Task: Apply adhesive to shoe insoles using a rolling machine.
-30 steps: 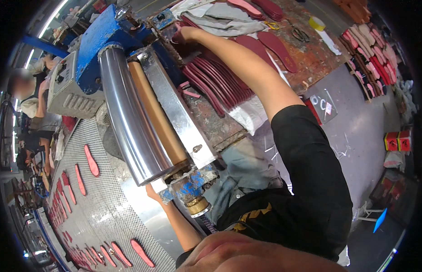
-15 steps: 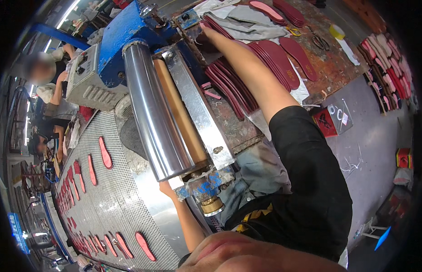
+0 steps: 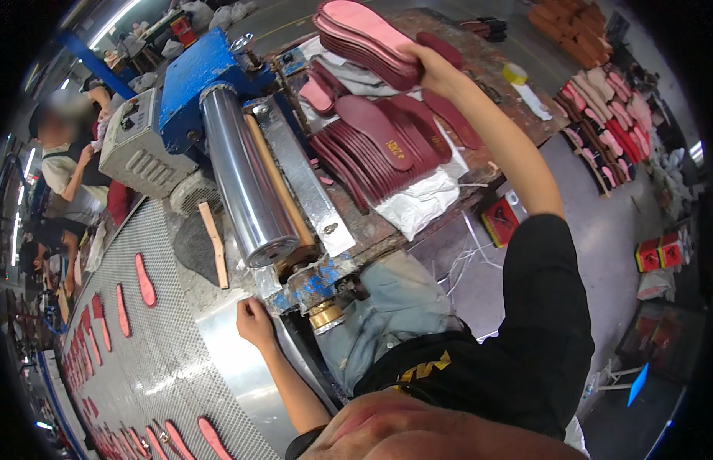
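My right hand (image 3: 435, 70) grips the heel end of a stack of shoe insoles (image 3: 364, 40), held above the worktable; the top one is pink and the edges below are maroon. My left hand (image 3: 254, 322) rests loosely closed on the bare metal plate (image 3: 232, 337), next to the near end of the roller machine (image 3: 245, 180). Nothing shows in its curled fingers. Beneath the held stack, a fanned row of maroon insoles (image 3: 372, 146) lies on the table, with a smaller pink-topped pile (image 3: 318, 93) beside it.
Left of the roller, pink insoles (image 3: 145, 280) lie spaced over a perforated conveyor (image 3: 172, 345). A wooden stick (image 3: 213, 245) lies by the roller. Yellow tape (image 3: 514, 73) sits on the worktable (image 3: 487, 161). A co-worker (image 3: 65, 146) stands far left. Racked insoles (image 3: 609, 115) stand at right.
My right hand has left the machine's far end and now holds up a stack of insoles. My left hand has come out from behind the roller's near end. The view has shifted.
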Available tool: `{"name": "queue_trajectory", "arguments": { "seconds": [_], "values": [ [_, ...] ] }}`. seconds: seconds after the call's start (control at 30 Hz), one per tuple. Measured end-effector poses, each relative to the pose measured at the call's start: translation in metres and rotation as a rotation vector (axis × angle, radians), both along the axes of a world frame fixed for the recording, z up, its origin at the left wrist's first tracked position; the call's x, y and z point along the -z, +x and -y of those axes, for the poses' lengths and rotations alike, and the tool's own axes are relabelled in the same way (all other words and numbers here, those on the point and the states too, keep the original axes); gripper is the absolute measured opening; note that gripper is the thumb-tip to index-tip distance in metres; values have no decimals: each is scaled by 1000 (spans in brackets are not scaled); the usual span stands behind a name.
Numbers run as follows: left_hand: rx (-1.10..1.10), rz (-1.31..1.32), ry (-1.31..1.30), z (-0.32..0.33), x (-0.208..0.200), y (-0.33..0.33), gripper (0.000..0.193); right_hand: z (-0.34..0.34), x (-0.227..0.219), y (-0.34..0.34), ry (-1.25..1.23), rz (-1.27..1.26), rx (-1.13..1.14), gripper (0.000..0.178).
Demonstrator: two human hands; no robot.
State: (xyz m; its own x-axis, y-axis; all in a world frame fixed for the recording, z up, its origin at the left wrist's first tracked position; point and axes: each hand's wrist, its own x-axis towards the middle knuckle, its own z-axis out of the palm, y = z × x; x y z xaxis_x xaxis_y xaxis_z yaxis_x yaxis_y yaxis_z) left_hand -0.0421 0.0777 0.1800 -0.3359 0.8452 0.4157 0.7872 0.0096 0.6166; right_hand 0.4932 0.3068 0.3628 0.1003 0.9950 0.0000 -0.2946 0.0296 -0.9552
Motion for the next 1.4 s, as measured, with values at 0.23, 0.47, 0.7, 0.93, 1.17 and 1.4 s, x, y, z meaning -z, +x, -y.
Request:
{"name": "queue_trajectory", "arguments": {
  "seconds": [0.23,0.47,0.7,0.93,1.17,1.4],
  "values": [
    [215,599,-42,56,-21,30,19,265,87,46,-77,347,-29,40],
    [776,654,-76,123,-45,116,61,436,172,-59,-688,-39,-388,68],
    [877,579,-308,99,-95,48,74,386,182,-198,-476,-224,-860,75],
    [786,654,-423,112,-97,31,76,359,174,-227,-440,-135,-1132,88],
    [837,477,-415,94,-95,45,63,350,189,-235,-501,-136,-1127,80],
    [857,281,-380,86,-97,49,55,356,198,-242,-558,-159,-1016,68]
  ]
}}
